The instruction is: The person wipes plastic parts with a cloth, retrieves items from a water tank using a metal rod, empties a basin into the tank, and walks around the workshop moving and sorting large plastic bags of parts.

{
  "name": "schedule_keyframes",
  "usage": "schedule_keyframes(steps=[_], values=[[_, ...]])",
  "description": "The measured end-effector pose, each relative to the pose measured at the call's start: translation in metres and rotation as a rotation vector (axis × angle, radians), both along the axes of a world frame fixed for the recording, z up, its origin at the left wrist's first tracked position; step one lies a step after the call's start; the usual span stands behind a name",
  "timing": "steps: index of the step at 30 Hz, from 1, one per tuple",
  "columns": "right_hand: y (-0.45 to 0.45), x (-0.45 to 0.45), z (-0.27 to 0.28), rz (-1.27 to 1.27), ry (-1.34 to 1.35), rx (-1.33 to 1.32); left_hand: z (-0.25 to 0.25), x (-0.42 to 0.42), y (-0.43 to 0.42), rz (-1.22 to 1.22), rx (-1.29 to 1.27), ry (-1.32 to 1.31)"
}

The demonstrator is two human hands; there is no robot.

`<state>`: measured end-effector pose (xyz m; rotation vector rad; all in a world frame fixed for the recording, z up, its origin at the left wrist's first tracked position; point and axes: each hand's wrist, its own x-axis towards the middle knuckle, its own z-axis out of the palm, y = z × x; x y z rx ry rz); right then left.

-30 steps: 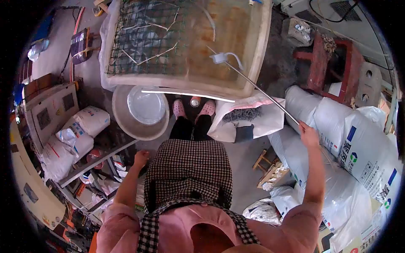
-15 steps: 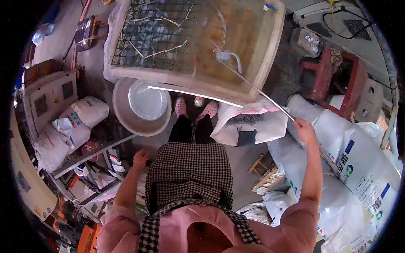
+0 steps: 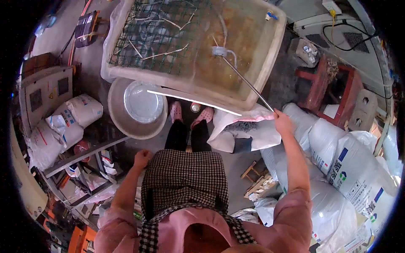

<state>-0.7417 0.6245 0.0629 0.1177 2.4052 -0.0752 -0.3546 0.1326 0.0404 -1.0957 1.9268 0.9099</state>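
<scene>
In the head view, the wide tank (image 3: 253, 99) is the landmark. Off its near right corner, the right hand (image 3: 283, 122) is closed around the end of a thin rod (image 3: 249, 83), which slants over the rim to the tank's right half. There its far end meets a pale fitting (image 3: 219, 51) in the brownish water, beside a curved hose (image 3: 224, 30). The left hand (image 3: 142, 158) is well apart from the tank on the near side, beside the checked apron (image 3: 185, 173), fingers curled; whether they grip anything, I cannot tell. Green mesh (image 3: 156, 38) covers the tank's left part. A white strip (image 3: 194, 102) runs along its near edge. Nearer than the tank are a round basin (image 3: 116, 120) holding a smaller metal basin (image 3: 143, 103), a can (image 3: 195, 107) between two pink shoes, and an open white sack (image 3: 221, 141).
</scene>
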Motion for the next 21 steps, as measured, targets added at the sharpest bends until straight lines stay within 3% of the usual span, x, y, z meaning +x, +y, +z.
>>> schedule_keyframes(steps=[4,6,10,15,18,19,21], values=[[-0.01,0.001,-0.018,-0.038,0.009,-0.057,-0.012,0.009,-0.013,-0.089,0.006,-0.05],[-0.007,0.005,-0.024,-0.033,0.036,-0.08,-0.038,0.037,-0.023,0.04,0.044,0.103],[-0.026,0.013,-0.016,-0.116,0.045,-0.073,-0.024,0.015,-0.017,0.055,0.038,0.04],[-0.055,-0.006,-0.073,-0.152,0.09,-0.12,-0.083,0.044,-0.025,0.211,0.159,0.098],[-0.081,-0.023,-0.093,-0.164,0.074,-0.12,-0.073,0.024,-0.014,0.338,0.283,0.157],[-0.09,-0.028,-0.099,-0.191,0.071,-0.121,-0.077,0.025,-0.016,0.341,0.282,0.155],[-0.105,-0.039,-0.109,-0.218,0.065,-0.123,-0.084,0.03,-0.019,0.1,0.218,0.146]])
